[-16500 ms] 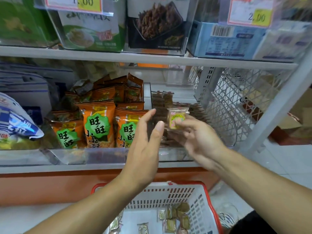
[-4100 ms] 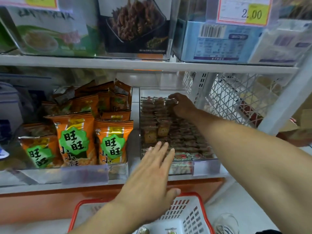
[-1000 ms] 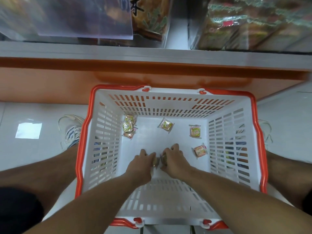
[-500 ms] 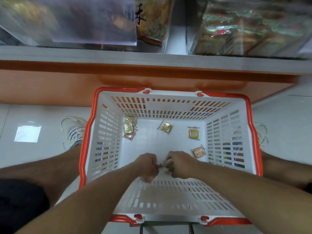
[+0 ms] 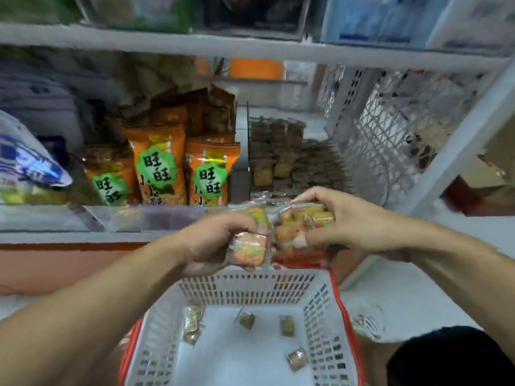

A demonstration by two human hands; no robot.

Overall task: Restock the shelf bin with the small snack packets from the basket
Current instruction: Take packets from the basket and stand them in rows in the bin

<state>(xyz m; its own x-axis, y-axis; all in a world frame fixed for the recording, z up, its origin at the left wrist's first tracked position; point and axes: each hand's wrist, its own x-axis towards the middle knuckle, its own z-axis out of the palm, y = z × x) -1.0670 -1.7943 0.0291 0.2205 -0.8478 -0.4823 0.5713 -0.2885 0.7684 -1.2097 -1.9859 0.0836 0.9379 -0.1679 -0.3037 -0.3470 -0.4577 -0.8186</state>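
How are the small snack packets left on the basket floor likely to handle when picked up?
Probably light: each hand, left hand and right hand, holds several. The glossy wrappers of the loose snack packets look slippery. Lying flat in the basket, they likely won't roll.

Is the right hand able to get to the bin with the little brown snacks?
Probably yes. The right hand, holding snack packets, is raised just in front of the shelf bin. The bin's top is open and nothing stands between them.
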